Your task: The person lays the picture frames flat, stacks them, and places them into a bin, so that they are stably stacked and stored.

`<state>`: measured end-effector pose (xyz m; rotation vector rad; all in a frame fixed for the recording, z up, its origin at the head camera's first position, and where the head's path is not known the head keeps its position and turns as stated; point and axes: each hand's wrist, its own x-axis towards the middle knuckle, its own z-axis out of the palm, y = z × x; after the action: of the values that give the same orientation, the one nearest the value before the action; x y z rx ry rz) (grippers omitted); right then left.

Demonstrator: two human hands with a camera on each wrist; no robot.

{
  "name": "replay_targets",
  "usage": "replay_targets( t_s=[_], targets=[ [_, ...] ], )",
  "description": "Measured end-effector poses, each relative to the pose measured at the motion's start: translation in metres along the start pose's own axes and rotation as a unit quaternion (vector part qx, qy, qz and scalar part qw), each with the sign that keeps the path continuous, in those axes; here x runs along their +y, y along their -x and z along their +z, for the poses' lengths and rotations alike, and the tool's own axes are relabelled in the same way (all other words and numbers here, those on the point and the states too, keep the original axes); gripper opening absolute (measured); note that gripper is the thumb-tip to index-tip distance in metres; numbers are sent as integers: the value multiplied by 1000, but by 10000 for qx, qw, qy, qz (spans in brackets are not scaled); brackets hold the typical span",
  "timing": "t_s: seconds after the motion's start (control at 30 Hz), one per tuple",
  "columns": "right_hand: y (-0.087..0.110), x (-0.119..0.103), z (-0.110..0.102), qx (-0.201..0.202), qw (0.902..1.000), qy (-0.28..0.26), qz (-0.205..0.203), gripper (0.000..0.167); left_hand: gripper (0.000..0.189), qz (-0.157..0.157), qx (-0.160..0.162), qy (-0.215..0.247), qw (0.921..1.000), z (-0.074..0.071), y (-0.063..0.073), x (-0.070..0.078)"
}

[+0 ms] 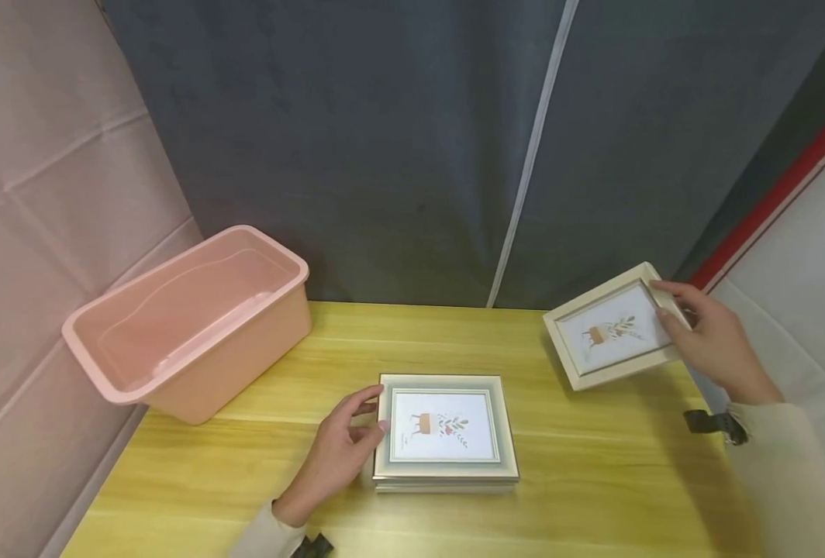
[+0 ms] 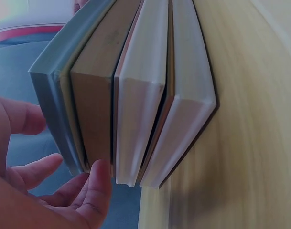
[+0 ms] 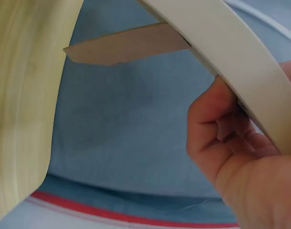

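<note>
A pink bin (image 1: 245,349) is standing on the tabletop (image 1: 594,480) beside a pale wall (image 1: 43,116). Dark cloth (image 1: 350,155) is hanging behind, a white strip (image 1: 533,155) running down it, a red band (image 1: 778,197) slanting at right.

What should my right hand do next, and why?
Probably ease the frame down onto its stand on the table: your right hand grips it tilted near the far right corner, and the stand is swung out behind it.

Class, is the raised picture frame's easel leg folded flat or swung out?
Swung out: the right wrist view shows the easel leg jutting from the back of the picture frame.
</note>
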<state>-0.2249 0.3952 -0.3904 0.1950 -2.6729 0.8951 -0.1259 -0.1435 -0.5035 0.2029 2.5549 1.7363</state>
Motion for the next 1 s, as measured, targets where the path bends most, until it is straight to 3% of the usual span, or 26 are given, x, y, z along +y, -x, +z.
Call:
replay_targets(
  t_s=[0.47, 0.6, 1.0],
  targets=[
    [19, -46, 18, 404, 9949, -887, -251, 47, 50, 34, 314, 86, 9995, -7, -2, 14],
    [25, -56, 24, 629, 9915, -1091, -320, 47, 47, 176, 320, 69, 9993, -9, -4, 22],
    [52, -104, 28, 556, 9817, -1657, -762, 50, 45, 722, 93, 148, 9972, -7, -11, 45]
  ],
)
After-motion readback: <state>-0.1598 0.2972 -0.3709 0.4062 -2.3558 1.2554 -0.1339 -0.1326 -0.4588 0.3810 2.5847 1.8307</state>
